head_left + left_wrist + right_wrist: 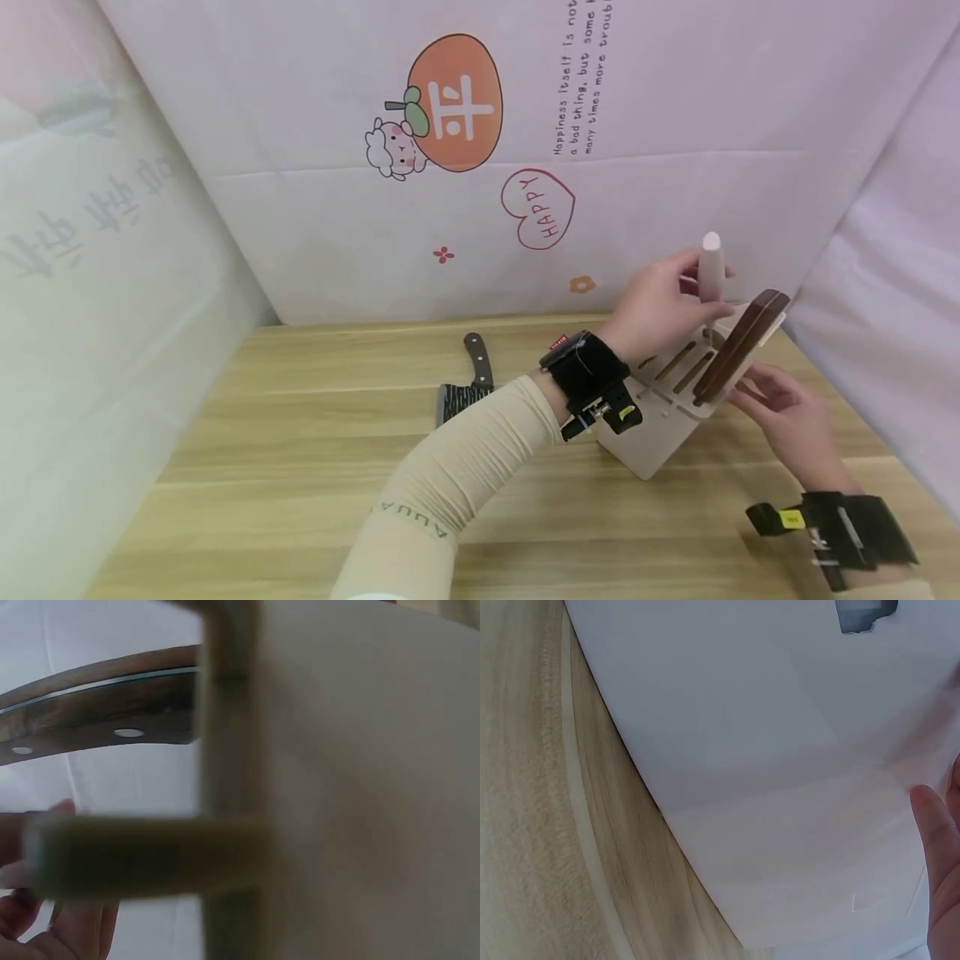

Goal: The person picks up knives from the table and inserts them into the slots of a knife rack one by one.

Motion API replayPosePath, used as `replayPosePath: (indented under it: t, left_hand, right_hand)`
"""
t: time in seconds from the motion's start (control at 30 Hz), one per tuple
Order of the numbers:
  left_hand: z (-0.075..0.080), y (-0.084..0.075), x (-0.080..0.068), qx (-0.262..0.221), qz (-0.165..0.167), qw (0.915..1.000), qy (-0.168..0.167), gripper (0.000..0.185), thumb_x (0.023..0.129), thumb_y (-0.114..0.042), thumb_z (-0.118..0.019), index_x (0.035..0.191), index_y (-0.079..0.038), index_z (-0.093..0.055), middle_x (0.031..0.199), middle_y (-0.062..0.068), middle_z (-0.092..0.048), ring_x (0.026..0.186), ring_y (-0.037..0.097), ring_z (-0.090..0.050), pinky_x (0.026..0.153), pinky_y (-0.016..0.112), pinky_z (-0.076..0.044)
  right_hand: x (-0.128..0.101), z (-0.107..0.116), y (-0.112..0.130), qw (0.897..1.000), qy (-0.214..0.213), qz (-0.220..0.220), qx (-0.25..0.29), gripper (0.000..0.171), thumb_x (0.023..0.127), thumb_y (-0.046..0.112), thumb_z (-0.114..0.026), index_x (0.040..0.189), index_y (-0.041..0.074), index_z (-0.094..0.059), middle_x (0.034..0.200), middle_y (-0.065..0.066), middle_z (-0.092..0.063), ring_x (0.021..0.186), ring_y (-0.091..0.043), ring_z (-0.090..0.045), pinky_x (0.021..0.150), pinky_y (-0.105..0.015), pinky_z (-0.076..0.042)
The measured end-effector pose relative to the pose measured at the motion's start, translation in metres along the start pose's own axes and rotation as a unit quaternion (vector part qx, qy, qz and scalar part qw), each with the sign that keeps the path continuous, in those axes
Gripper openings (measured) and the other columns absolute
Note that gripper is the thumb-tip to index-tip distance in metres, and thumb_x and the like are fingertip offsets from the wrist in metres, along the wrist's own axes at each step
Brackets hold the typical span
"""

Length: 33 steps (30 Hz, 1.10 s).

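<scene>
My left hand (660,296) grips an upright white handle (712,271) above the knife block (652,429); whatever lies below the handle is hidden. Dark brown knife handles (742,346) stick out of the block's right side, close to that hand. In the left wrist view a riveted brown handle (97,712) shows beyond a blurred pale peg (150,855), with fingers at the lower left. Against the block's right side rests my right hand (791,421). The right wrist view has its thumb (934,825) laid straight on the smooth pale wall.
A cleaver (468,387) with a dark patterned blade and a riveted handle lies on the wooden table (300,467), left of the block and partly behind the left forearm. Just behind the left wrist a small red label (559,342) shows. Printed white cloth (337,250) encloses the table.
</scene>
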State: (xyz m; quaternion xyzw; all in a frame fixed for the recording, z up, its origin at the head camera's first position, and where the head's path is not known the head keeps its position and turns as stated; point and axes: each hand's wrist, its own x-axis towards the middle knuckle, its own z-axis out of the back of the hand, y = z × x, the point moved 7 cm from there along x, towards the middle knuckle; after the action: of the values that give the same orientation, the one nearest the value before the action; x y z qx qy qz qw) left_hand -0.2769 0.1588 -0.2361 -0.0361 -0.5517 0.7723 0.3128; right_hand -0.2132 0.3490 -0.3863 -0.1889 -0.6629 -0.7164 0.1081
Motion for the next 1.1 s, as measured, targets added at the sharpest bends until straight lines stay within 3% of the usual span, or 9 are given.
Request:
replayPosePath:
  t: [0.13, 0.3, 0.53, 0.7, 0.87, 1.1]
  left_hand:
    - [-0.009, 0.008, 0.001, 0.001, 0.014, 0.9993, 0.035, 0.035, 0.092, -0.015, -0.079, 0.126, -0.012, -0.07, 0.11, -0.005, -0.073, 0.087, -0.006, -0.061, 0.073, 0.008, -0.05]
    - [-0.009, 0.015, 0.004, -0.02, 0.022, 0.999, 0.032, 0.035, 0.091, -0.012, -0.08, 0.125, -0.011, -0.069, 0.107, -0.004, -0.072, 0.088, -0.005, -0.061, 0.072, 0.009, -0.051]
    - [-0.007, 0.013, 0.007, -0.006, 0.034, 0.9992, 0.018, 0.039, 0.092, -0.018, -0.08, 0.128, -0.012, -0.066, 0.105, -0.008, -0.069, 0.091, -0.005, -0.059, 0.072, 0.008, -0.05]
    - [-0.009, 0.012, 0.01, 0.019, 0.041, 0.9989, 0.014, 0.045, 0.093, -0.02, -0.079, 0.135, -0.015, -0.061, 0.113, -0.008, -0.068, 0.096, -0.005, -0.059, 0.074, 0.007, -0.048]
    - [-0.014, 0.006, 0.014, 0.049, 0.04, 0.9968, 0.048, 0.051, 0.094, -0.017, -0.078, 0.14, -0.022, -0.056, 0.121, -0.007, -0.067, 0.093, -0.003, -0.062, 0.07, 0.009, -0.049]
    - [-0.005, 0.002, 0.012, 0.084, 0.051, 0.9936, 0.056, 0.051, 0.097, -0.019, -0.074, 0.142, -0.028, -0.052, 0.122, -0.006, -0.068, 0.088, 0.0, -0.064, 0.068, 0.011, -0.049]
  right_hand:
    - [-0.002, 0.0, -0.001, 1.0, -0.002, -0.008, -0.014, 0.043, 0.091, -0.02, -0.064, 0.121, 0.009, -0.073, 0.114, 0.014, -0.073, 0.106, 0.004, -0.066, 0.087, -0.012, -0.051]
    - [-0.004, -0.001, -0.002, 0.997, -0.011, -0.011, -0.078, 0.043, 0.09, -0.017, -0.067, 0.121, 0.012, -0.074, 0.112, 0.019, -0.072, 0.103, 0.007, -0.066, 0.085, -0.01, -0.05]
    - [-0.004, 0.0, -0.004, 1.0, -0.01, -0.011, -0.013, 0.042, 0.091, -0.019, -0.064, 0.119, 0.011, -0.074, 0.112, 0.014, -0.073, 0.103, 0.005, -0.067, 0.086, -0.011, -0.051]
    - [-0.003, 0.0, -0.004, 1.0, -0.011, -0.008, -0.024, 0.042, 0.09, -0.019, -0.065, 0.119, 0.011, -0.074, 0.111, 0.014, -0.073, 0.102, 0.005, -0.067, 0.085, -0.011, -0.051]
    - [-0.003, -0.001, -0.003, 0.999, -0.008, -0.006, -0.038, 0.042, 0.091, -0.019, -0.065, 0.12, 0.011, -0.073, 0.112, 0.015, -0.072, 0.103, 0.005, -0.067, 0.085, -0.011, -0.051]
    - [-0.001, -0.002, 0.0, 1.0, -0.006, 0.002, -0.031, 0.043, 0.091, -0.02, -0.064, 0.119, 0.01, -0.073, 0.111, 0.014, -0.073, 0.102, 0.005, -0.067, 0.085, -0.011, -0.051]
